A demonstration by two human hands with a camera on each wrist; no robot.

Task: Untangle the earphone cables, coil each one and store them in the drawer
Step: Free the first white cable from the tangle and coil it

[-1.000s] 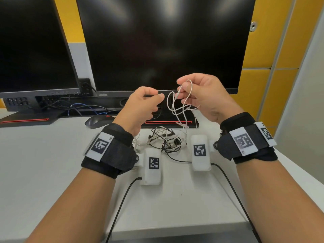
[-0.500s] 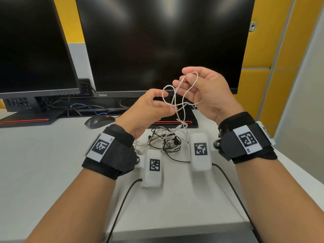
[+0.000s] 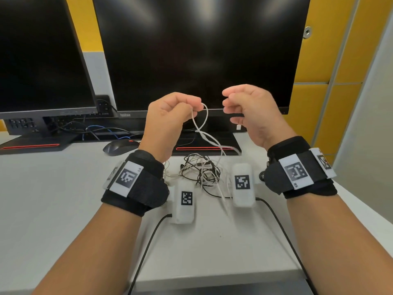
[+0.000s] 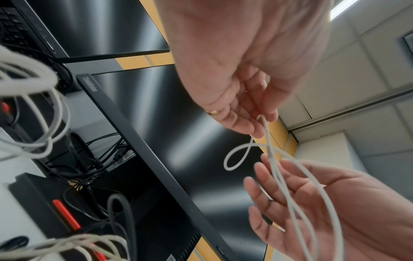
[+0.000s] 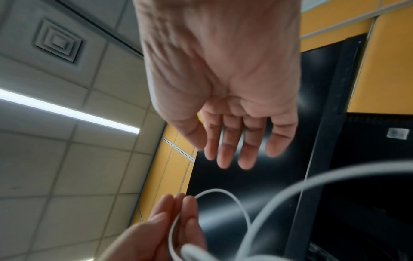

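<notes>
A white earphone cable [image 3: 205, 120] hangs in a twisted loop from my left hand [image 3: 196, 105], which pinches it between thumb and fingertips above the desk. The cable runs down into a tangle of black and white earphone cables [image 3: 200, 171] lying on the desk between my wrists. My right hand [image 3: 228, 105] hovers just right of the loop with loosely curled fingers and holds nothing. The left wrist view shows the pinch [image 4: 261, 121] and the cable [image 4: 271, 159] passing in front of the right hand's straight fingers [image 4: 263, 194]. The right wrist view shows empty relaxed fingers [image 5: 225, 155]. No drawer is in view.
Two dark monitors [image 3: 197, 50] stand at the back of the white desk [image 3: 53, 209], with a black mouse [image 3: 119, 146] beneath them. Two white tagged boxes [image 3: 185, 201] [image 3: 243, 184] with black leads flank the tangle. Yellow cabinet doors [image 3: 314, 103] fill the right.
My right hand has let go of the white loops it held and moved right. The left hand now pinches the cable alone, and the loop hangs longer.
</notes>
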